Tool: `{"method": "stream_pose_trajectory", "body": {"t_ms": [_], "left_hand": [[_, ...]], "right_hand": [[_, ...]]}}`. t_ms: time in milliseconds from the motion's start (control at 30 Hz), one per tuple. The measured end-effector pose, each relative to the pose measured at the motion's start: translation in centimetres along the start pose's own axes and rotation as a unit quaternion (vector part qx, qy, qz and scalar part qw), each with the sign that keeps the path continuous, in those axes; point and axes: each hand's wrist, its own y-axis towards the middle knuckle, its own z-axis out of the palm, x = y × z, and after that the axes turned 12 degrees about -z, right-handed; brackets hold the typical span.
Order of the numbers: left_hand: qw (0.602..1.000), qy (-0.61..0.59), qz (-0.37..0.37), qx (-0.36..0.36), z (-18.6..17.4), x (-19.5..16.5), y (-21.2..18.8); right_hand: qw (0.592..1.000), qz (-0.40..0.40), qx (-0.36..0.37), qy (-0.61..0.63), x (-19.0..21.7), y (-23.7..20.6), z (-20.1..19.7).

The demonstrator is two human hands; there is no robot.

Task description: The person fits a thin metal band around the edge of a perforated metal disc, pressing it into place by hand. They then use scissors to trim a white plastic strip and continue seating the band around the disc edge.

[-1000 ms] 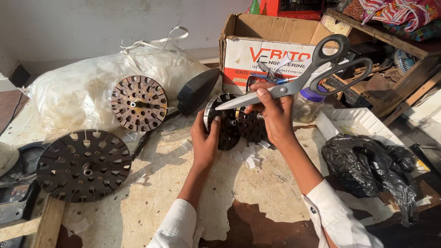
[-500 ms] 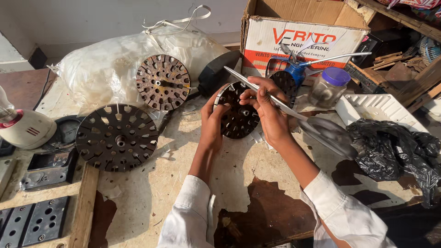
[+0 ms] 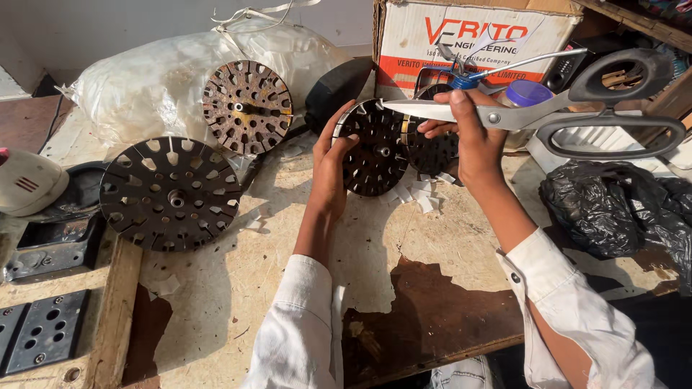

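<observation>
My left hand (image 3: 333,160) grips the left rim of a dark slotted metal disc (image 3: 371,155) that stands on edge on the worn wooden bench (image 3: 404,245). My right hand (image 3: 468,137) reaches over the disc's right side, fingertips at its slots. A large pair of grey-handled scissors (image 3: 548,108) crosses over this hand near the lens, blades closed and pointing left; I cannot tell how it is held. Small white paper scraps (image 3: 418,198) lie under the disc.
A bigger black slotted disc (image 3: 171,193) lies at the left, a rusty disc (image 3: 247,106) leans on a bulging clear plastic sack (image 3: 158,79). A cardboard box (image 3: 468,36) stands behind, a black plastic bag (image 3: 613,205) at the right, black plates (image 3: 43,331) at lower left.
The view has shifted, and the scissors swung up from pointing down-right to lying level across the top right. Both hands stay on the small disc.
</observation>
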Motion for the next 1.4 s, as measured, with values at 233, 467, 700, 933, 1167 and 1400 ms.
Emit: {"method": "stream_pose_trajectory", "body": {"t_ms": [233,467,700,933,1167,1400], "left_hand": [[0.999,0.029,0.011,-0.021,0.0,0.0,0.5],[0.999,0.013,-0.019,-0.026,0.1,0.2,0.3],[1.000,0.008,-0.002,-0.009,0.2,-0.1,0.4],[0.999,0.035,0.010,-0.020,0.0,0.5,1.0],[0.998,0.056,0.031,-0.013,0.0,0.3,1.1],[0.999,0.045,-0.001,-0.013,0.3,0.3,0.7]], "right_hand": [[0.994,-0.025,0.104,-0.017,0.1,0.2,0.7],[0.991,-0.039,0.121,-0.039,0.8,-0.3,1.4],[0.989,-0.063,0.134,-0.029,1.5,-0.1,2.4],[0.952,-0.069,0.242,-0.174,3.2,2.4,3.1],[0.977,0.022,0.190,-0.090,2.5,4.5,4.4],[0.993,0.041,0.055,-0.093,1.4,1.2,5.9]]}}
